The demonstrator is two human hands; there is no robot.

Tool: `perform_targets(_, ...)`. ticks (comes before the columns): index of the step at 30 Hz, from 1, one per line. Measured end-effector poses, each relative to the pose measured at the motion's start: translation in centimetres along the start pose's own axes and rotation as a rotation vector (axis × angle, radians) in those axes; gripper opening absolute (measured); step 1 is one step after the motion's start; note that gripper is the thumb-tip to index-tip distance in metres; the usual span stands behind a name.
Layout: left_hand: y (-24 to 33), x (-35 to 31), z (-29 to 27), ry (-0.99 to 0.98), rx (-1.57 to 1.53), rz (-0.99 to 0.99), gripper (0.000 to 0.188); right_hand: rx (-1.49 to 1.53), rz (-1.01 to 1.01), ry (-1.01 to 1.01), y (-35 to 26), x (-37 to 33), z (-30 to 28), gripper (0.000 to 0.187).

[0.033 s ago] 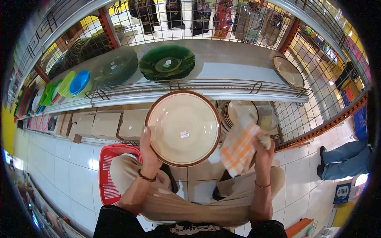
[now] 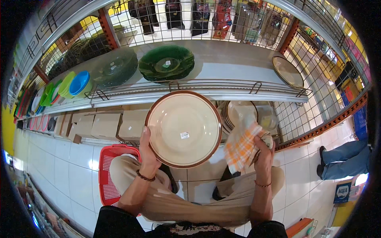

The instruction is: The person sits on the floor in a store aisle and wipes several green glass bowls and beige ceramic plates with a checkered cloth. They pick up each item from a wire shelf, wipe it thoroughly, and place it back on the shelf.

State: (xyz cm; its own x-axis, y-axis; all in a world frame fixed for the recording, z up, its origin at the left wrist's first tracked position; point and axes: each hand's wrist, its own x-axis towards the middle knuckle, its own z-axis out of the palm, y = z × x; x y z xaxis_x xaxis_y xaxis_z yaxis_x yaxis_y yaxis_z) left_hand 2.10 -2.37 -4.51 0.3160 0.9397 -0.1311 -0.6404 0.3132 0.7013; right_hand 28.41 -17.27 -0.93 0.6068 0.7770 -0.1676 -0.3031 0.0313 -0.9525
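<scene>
A cream plate (image 2: pixel 183 148) with a brown rim and a small white label is tilted up in front of me. My left hand (image 2: pixel 149 152) grips its lower left edge, thumb over the rim. To the right of the plate, my right hand (image 2: pixel 263 154) holds an orange-and-white checked cloth (image 2: pixel 241 147), which hangs loosely from the fingers, apart from the plate. Behind the cloth, a stack of similar brown-rimmed plates (image 2: pixel 238 110) rests on the lower shelf, partly hidden.
On the upper shelf (image 2: pixel 222 73) sit green glass plates (image 2: pixel 164 65), clear glass plates (image 2: pixel 115 67), coloured bowls (image 2: pixel 79 82) and a leaning plate (image 2: pixel 287 71). Cardboard boxes (image 2: pixel 106 125) line the lower shelf. A red basket (image 2: pixel 107 178) stands by my left knee; another person's legs (image 2: pixel 345 160) show at right.
The cloth in my right hand has shifted slightly right and its folds hang differently. The plate and my left hand have barely moved.
</scene>
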Motion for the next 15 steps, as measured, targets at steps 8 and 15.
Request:
perform_targets(8, -2.4, -1.4, 0.4, -0.055, 0.228, -0.272, 0.033, 0.508, 0.138, -0.301, 3.1, -0.4, 3.2, 0.047)
perform_targets(15, -1.7, -1.3, 1.7, -0.070, -0.115, -0.388, 0.050, 0.362, 0.425, -0.164, 3.9, -1.6, 2.5, 0.051)
